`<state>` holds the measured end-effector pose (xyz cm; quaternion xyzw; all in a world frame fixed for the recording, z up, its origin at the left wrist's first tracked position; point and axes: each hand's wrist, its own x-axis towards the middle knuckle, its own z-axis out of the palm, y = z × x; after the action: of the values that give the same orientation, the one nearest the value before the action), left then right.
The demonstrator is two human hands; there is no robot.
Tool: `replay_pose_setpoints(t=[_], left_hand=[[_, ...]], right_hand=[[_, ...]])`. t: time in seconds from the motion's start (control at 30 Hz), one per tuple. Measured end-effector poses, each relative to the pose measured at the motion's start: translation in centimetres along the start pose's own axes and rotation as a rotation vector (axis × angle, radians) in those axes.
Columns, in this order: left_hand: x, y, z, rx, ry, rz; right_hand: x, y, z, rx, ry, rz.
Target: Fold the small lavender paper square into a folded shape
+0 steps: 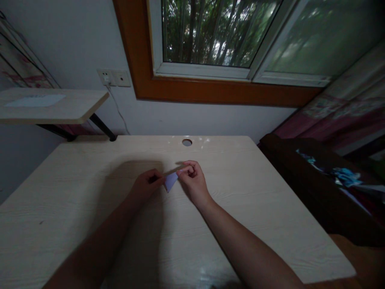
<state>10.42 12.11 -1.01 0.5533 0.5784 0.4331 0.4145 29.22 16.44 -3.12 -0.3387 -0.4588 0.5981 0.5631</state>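
Observation:
A small folded piece of pale lilac paper point(171, 181) is held just above the light wooden desk point(90, 188), near its middle. My left hand point(147, 183) pinches the paper's left edge with closed fingers. My right hand point(192, 181) grips the paper's upper right part between thumb and fingertips. The paper shows a triangular point hanging downward between the two hands. Both forearms stretch in from the bottom of the view.
A round cable hole point(187, 142) sits at the desk's far edge. A raised side shelf point(54, 106) with a sheet on it stands at the left. A wall socket point(113, 78) and a window point(216, 36) are behind. Dark furniture point(315, 176) borders the right.

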Motion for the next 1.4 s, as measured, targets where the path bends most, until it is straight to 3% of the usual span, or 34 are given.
replay_pose_setpoints(t=[0.9, 1.23, 1.4], left_hand=[[-0.01, -0.32, 0.11, 0.086, 0.047, 0.081], [-0.19, -0.11, 0.22, 0.124, 0.068, 0.078], [-0.27, 0.11, 0.29, 0.072, 0.047, 0.115]], right_hand=[[0.0, -0.15, 0.15, 0.004, 0.017, 0.005], [-0.51, -0.32, 0.67, -0.062, -0.158, 0.036], [-0.36, -0.24, 0.54, -0.032, -0.154, 0.058]])
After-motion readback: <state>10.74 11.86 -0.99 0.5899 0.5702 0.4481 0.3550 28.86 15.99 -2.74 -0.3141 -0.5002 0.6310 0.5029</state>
